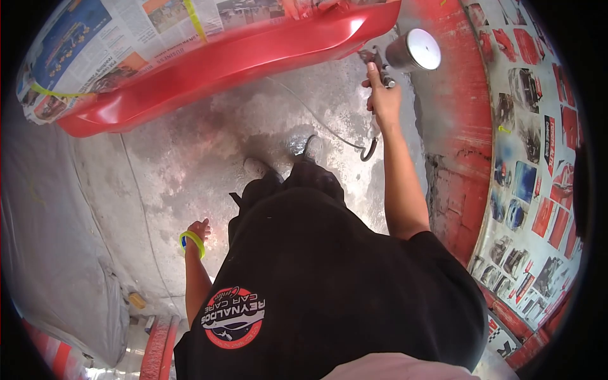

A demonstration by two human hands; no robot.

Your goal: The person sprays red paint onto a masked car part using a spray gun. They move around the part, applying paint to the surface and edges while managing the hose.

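My right hand [386, 100] is wrapped round the handle of a spray gun [382, 71], which carries a metal paint cup [405, 52] with a pale lid. The gun is near the right end of a glossy red car bumper [234, 62] that stretches across the top of the view. A thin air hose [316, 117] hangs below the gun, with a dark curved end near my wrist. My left hand [200, 229] hangs low at my side, holding nothing, its fingers loosely apart. A yellow-green band [192, 242] circles that wrist.
Newspaper [142, 38] fixed with yellow tape covers the surface behind the bumper. At right stand a red-splashed low wall [461, 158] and a picture-covered sheet [532, 164]. Grey plastic sheeting [50, 240] drapes the left side. My shoes are on the stained concrete floor [183, 171].
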